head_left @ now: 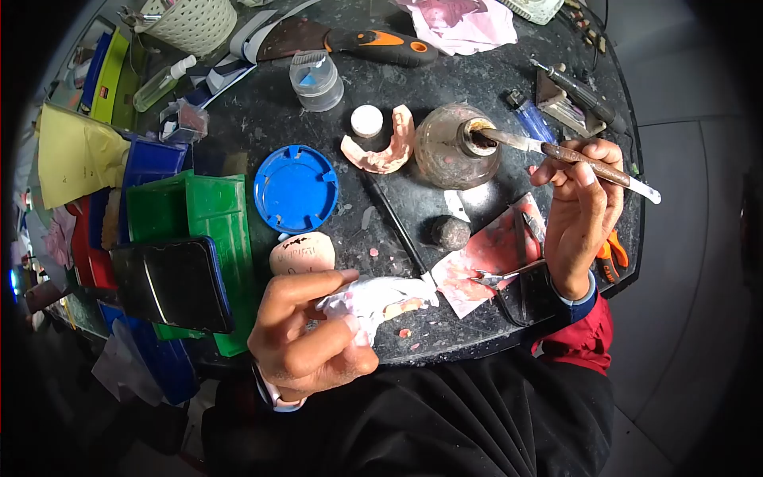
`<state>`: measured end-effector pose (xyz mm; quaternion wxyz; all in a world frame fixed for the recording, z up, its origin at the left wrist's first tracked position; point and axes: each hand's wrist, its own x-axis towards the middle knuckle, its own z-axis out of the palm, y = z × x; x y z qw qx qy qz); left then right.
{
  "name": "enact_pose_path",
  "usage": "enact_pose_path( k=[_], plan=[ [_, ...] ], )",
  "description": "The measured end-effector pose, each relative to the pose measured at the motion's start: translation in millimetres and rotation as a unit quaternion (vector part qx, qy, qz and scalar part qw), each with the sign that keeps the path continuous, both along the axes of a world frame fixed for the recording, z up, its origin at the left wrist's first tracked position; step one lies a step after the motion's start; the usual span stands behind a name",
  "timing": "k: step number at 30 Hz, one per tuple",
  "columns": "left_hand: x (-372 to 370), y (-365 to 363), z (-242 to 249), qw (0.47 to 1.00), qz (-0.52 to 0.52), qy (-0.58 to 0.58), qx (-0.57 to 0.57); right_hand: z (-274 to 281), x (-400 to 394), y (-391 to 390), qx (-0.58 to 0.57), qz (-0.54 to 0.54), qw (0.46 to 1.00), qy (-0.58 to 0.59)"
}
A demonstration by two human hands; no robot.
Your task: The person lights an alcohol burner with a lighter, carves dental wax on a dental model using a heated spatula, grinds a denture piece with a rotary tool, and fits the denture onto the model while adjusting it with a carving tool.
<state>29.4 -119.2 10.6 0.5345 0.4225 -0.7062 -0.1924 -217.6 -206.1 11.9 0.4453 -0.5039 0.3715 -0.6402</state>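
Observation:
My left hand [310, 338] is closed around a white dental piece [367, 306] with a beige and pinkish edge, held low near the front of the bench. My right hand [584, 195] pinches the brown handle of a wax knife [592, 163]. The knife lies nearly level, its metal blade reaching over the mouth of a glass spirit lamp [458, 155]. Behind my left fingers rests a pink plaster cast base [302, 253] with handwriting on it. A horseshoe-shaped dental cast [388, 147] lies beside the lamp.
A stained pink wax sheet [485, 266] with metal tools on it lies front right. Left stand a blue lid [296, 189], green bin [218, 208] and dark phone [171, 285]. A blue lighter [531, 118], a handpiece [584, 95] and an orange-black scraper handle [381, 46] lie farther back.

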Motion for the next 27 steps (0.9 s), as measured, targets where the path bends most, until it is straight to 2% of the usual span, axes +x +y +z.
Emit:
enact_pose_path(
  k=[22,27],
  plan=[
    [-1.5,0.2,0.6,1.0,-0.004,0.007,-0.006,-1.6,-0.4,-0.9,-0.018,0.002,1.0,-0.001],
    [2.2,-3.4,4.8,0.998,-0.036,-0.055,-0.02,-3.0,-1.2,-1.1,-0.018,0.0,1.0,-0.003]
  ],
)
